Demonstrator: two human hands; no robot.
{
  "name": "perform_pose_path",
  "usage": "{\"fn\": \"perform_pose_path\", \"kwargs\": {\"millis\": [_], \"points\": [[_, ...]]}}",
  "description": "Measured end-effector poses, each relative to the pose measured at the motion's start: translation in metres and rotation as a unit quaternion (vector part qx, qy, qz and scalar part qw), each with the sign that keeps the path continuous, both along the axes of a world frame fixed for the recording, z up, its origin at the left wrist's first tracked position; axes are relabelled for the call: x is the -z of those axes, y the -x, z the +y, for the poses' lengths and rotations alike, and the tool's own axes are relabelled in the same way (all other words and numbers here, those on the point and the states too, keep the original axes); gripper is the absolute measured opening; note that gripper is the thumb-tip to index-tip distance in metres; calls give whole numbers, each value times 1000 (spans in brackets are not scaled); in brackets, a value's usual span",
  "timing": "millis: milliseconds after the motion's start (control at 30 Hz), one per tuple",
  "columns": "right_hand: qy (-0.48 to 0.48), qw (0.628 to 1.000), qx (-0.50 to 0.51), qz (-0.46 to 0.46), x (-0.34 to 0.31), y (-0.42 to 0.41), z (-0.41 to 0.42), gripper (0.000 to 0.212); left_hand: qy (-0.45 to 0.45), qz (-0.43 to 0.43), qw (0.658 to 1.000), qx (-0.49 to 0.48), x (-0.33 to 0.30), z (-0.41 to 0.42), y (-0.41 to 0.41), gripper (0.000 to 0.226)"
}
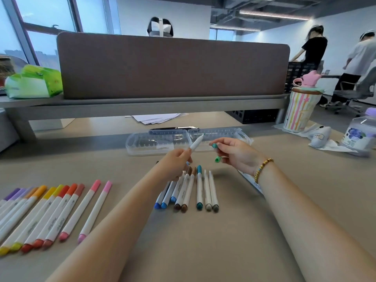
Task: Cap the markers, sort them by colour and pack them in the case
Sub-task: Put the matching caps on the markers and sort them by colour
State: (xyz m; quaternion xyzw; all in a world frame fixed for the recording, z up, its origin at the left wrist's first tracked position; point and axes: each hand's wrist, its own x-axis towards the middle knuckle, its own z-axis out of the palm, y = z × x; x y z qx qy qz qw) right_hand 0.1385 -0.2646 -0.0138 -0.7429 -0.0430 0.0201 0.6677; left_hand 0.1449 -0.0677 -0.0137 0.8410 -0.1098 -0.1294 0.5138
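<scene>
My left hand (177, 159) pinches an uncapped marker (196, 142); my right hand (234, 154) pinches a green cap (214, 145), perhaps two. Most markers lie sorted; the far case (142, 143) holds none.

Beige desk (234, 241) carrying sorted markers. Near left: a fanned row of capped markers (40, 212), purple through yellow, orange and red to pink. Centre: a second group (189, 190) in blue, brown, teal and grey, lying side by side. Behind it, a clear plastic case (158, 142), open. Far right: a striped cup (301, 110) and a clear bottle (360, 135). Loose papers (156, 118) lie beneath the raised shelf (142, 102).
</scene>
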Motion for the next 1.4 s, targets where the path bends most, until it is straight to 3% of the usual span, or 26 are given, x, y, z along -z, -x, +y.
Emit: {"fn": "perform_pose_path", "kwargs": {"millis": [100,267,533,733,933,1100,1400], "points": [[-96,995,-24,21,-2,1,-2,26,-24,-20,999,8,2,1,1,40],[-132,991,-14,32,1,0,-1,23,-27,-27,999,10,4,2,0,41],[-141,987,63,49,0,-5,5,19,-34,-30,999,8,4,-1,-1,40],[-84,987,128,50,-2,-9,8,8,-31,-22,999,7,4,0,0,40],[-117,980,157,45,-3,-12,14,22,-42,-19,999,19,1,-3,5,41],[-152,981,111,40,-6,-8,20,26,-54,-30,997,36,0,-9,10,42],[-107,989,94,38,-7,-8,38,22,-45,-10,999,20,-1,-10,11,40]]}}
